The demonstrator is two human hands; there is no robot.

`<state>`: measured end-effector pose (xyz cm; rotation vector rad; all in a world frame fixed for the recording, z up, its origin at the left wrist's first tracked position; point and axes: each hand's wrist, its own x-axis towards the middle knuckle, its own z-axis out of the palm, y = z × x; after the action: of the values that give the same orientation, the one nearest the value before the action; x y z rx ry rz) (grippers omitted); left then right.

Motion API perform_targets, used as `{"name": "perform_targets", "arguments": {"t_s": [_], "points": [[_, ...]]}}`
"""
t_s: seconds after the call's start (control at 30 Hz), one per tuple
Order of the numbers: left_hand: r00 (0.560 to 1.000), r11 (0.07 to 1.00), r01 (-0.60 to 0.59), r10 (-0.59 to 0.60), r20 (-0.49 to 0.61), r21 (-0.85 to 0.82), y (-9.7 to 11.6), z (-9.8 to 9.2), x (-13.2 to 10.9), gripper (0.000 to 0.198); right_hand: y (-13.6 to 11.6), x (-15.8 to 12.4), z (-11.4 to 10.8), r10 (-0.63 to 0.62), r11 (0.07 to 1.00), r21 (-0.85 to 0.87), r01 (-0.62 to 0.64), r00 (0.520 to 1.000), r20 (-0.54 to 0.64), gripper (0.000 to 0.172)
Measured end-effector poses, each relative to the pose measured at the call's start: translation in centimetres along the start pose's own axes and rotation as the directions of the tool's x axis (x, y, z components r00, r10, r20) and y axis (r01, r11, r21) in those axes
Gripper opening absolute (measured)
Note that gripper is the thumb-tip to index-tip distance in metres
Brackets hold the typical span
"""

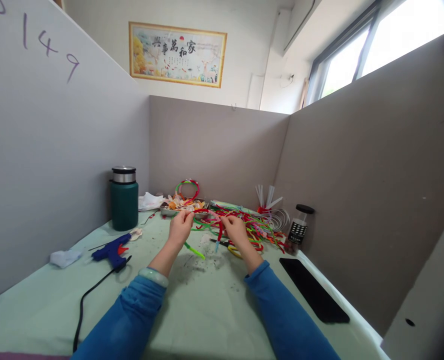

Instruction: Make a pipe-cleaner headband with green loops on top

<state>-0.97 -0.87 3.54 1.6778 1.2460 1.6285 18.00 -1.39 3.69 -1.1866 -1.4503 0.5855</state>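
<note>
My left hand [182,227] pinches a bent strand of red, pink and green pipe cleaner [214,216] above the middle of the table. A bright green end hangs below that hand. On the other side, the fingers of my right hand [236,231] are closed on the same strand, where a red end with a pale blue tip hangs down. Scissors [234,251] with yellow and red handles lie just beneath my right hand, partly covered by it. Behind both hands spreads a heap of coloured pipe cleaners [257,222].
A tray [167,212] of small pieces holds a coloured ring [197,190] at the back. To the left are a green flask [124,205] and a blue glue gun [111,251] with its cord. At right stand a jar [297,230] and a flat black object [314,290].
</note>
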Motion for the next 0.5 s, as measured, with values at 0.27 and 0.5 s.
{"name": "perform_targets", "arguments": {"t_s": [0.27, 0.5], "points": [[1.000, 0.998, -0.011, 0.013, 0.027, -0.069, -0.1, 0.6, -0.2, 0.025, -2.5, -3.1, 2.3, -0.523, 0.732, -0.382, 0.565, 0.824, 0.217, 0.021], [0.975, 0.956, 0.157, -0.111, 0.191, -0.249, 0.8, 0.7, -0.7, 0.029, -1.5, -3.5, 3.9, -0.387, 0.706, -0.512, 0.490, 0.872, 0.302, 0.012]]}}
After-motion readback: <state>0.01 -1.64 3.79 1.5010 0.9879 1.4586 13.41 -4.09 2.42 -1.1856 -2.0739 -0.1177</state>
